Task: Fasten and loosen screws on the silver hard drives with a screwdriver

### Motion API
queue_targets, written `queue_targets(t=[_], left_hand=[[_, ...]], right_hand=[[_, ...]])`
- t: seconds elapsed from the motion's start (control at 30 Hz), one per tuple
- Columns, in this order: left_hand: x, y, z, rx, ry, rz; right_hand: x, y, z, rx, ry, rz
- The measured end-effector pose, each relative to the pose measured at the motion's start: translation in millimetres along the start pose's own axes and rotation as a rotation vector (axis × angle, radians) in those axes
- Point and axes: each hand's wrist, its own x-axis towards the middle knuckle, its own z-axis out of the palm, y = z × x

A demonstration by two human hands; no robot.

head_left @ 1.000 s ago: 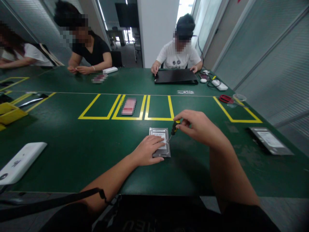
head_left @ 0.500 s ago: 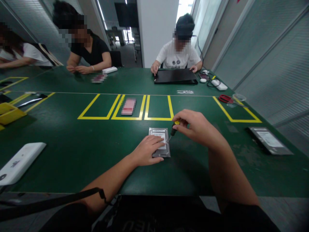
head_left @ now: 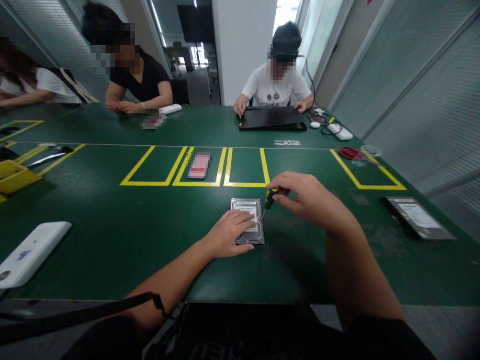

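Observation:
A silver hard drive (head_left: 256,235) with a white label lies flat on the green table in front of me. Across its left part rests my left hand (head_left: 233,231), fingers stretched out over the label and thumb along the near edge. My right hand (head_left: 298,195) is closed around a black and yellow screwdriver (head_left: 269,201), held tilted. The thin shaft slants down to the drive's right edge; the exact contact at the tip is too small to make out.
A second hard drive (head_left: 418,218) lies at the right. Yellow tape frames (head_left: 247,184) mark the table. A white device (head_left: 35,252) and a yellow bin (head_left: 18,177) are left. Opposite, a person handles a black panel (head_left: 273,119); two other people sit further left.
My right hand has shifted its fingers on the screwdriver, showing more of the yellow and black handle. The left hand and the drive have stayed put.

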Motion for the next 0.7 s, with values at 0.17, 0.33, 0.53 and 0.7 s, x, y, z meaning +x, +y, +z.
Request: queue_targets(t=[0.17, 0.33, 0.53, 0.7], left_hand=[[-0.4, -1.0, 1.0, 0.003, 0.003, 0.006], [-0.3, -1.2, 1.2, -0.002, 0.009, 0.007], [0.4, -1.0, 0.5, -0.006, 0.006, 0.009], [0.5, -0.8, 0.3, 0.001, 0.005, 0.009]], right_hand=[[-0.7, -0.9, -1.3, -0.031, -0.012, 0.017], [0.1, -0.8, -0.7, -0.037, 0.0, 0.021], [2.3, -1.9, 3.2, -0.102, 0.027, 0.032], [1.9, -1.9, 6.0, -0.17, 0.039, 0.072]])
